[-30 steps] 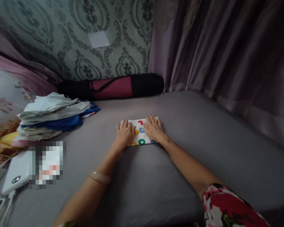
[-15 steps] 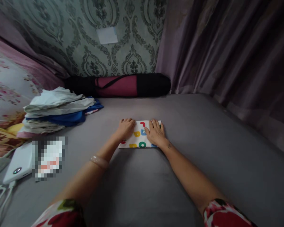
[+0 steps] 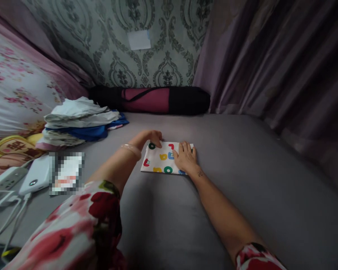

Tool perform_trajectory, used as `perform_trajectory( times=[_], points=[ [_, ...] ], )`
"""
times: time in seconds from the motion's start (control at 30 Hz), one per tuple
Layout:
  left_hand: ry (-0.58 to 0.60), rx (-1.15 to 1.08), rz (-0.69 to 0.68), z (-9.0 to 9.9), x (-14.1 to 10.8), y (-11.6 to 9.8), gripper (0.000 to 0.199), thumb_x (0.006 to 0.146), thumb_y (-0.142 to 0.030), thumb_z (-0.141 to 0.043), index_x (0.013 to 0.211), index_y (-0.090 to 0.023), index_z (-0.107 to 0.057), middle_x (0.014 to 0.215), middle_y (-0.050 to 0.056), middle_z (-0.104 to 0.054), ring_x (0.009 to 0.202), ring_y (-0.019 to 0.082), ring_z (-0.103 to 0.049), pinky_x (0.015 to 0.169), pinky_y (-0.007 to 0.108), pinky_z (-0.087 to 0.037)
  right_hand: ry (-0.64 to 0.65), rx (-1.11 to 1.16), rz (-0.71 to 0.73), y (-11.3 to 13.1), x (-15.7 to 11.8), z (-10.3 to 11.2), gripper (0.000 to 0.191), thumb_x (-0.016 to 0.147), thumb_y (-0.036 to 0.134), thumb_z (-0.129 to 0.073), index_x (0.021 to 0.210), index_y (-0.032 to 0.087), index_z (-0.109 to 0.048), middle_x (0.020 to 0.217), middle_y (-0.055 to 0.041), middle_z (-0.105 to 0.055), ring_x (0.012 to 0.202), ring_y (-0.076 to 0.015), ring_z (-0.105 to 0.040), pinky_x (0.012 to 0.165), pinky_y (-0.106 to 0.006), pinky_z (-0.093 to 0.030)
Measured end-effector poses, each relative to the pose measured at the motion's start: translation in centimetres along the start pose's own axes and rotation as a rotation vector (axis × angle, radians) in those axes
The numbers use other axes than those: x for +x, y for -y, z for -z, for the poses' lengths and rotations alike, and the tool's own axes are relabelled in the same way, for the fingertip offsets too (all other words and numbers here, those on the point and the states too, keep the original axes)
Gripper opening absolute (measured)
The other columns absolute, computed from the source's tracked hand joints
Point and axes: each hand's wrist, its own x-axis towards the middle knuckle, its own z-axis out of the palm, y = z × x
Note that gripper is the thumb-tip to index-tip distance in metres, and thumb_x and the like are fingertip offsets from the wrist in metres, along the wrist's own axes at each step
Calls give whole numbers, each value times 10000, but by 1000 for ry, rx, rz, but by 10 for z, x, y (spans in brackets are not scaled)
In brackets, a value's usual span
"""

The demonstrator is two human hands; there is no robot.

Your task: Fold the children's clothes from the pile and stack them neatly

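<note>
A folded white cloth printed with colourful letters lies flat on the grey bed sheet. My right hand rests palm down on its right part, fingers stretched out. At the far left edge of the cloth is my left hand, its fingers bent down over that edge and the thumb on the near side. The fingertips are partly hidden, and the hand looks closed on the edge. A pale bangle circles my left wrist.
A black and maroon long bag lies against the patterned wall. To the left are a pile of folded clothes, a white power bank with cables, a power strip and a blurred-out packet. Curtains hang at the right.
My left hand has moved from lying on the cloth's left part to its far edge, uncovering more letters. My right hand stays on the cloth. The view has shifted slightly left.
</note>
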Motion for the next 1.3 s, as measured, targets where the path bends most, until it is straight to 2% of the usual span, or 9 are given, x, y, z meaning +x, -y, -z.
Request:
perform_trajectory(
  times=[0.27,0.47,0.57,0.73,0.87,1.0,1.13,1.23,1.3],
  points=[
    [-224,-60,-162,-8,-24,-1,312,683,-280,-609,959,-154,-681,840,22,-692,758,158,-600,625,203,-420,26,115,36,-7,3,22,641,958,406,-415,1488,57,-319,1530,-201,-337,1422,-317,-263,1151,-522,-178],
    [-466,76,-361,3,-91,-16,233,796,-265,-516,945,-163,-664,758,37,-659,646,142,-564,594,227,-368,35,193,159,-29,10,60,694,889,353,-555,1506,169,-298,1563,-141,-295,1463,-303,-173,1162,-561,-117],
    [-540,95,-445,7,-127,-27,229,836,-280,-497,958,-176,-661,729,32,-656,604,134,-551,585,228,-361,7,209,248,-37,6,85,670,858,334,-602,1475,211,-370,1477,-116,-442,1414,-295,-300,1159,-560,-125],
    [-543,-30,-467,8,-174,-34,237,863,-336,-520,950,-180,-675,680,8,-641,561,106,-536,546,202,-363,93,326,335,-38,-14,137,393,810,246,-635,1203,233,-654,1089,-46,-710,1023,-226,-632,953,-353,-440],
    [-399,-297,-514,8,-197,-25,276,847,-400,-587,956,-165,-682,674,-8,-633,564,91,-556,522,178,-401,263,476,366,-36,-40,176,210,817,265,-621,987,211,-732,871,-9,-725,787,-165,-654,666,-235,-467],
    [-189,-600,-538,10,-207,-8,345,770,-417,-711,1009,-169,-696,793,23,-696,651,116,-628,574,193,-476,407,622,413,-35,-60,198,276,809,409,-660,967,192,-725,853,-19,-713,762,-162,-650,620,-239,-475],
    [-48,-741,-505,10,-197,3,389,717,-403,-768,1020,-166,-706,785,36,-710,655,129,-652,609,215,-510,478,738,403,-37,-57,197,386,780,500,-678,994,180,-714,913,-41,-716,811,-187,-672,653,-263,-517],
    [-164,-731,-500,8,-182,2,343,752,-383,-734,1006,-154,-700,798,39,-709,668,128,-648,625,226,-519,391,742,353,-38,-47,186,405,784,520,-672,999,180,-716,924,-44,-715,825,-195,-675,670,-275,-527],
    [-397,-683,-498,7,-172,-2,301,791,-358,-689,1001,-142,-692,800,38,-700,681,126,-638,631,229,-513,194,720,319,-38,-40,179,384,819,515,-646,1009,189,-717,938,-43,-714,864,-206,-670,712,-296,-530]
  ],
)
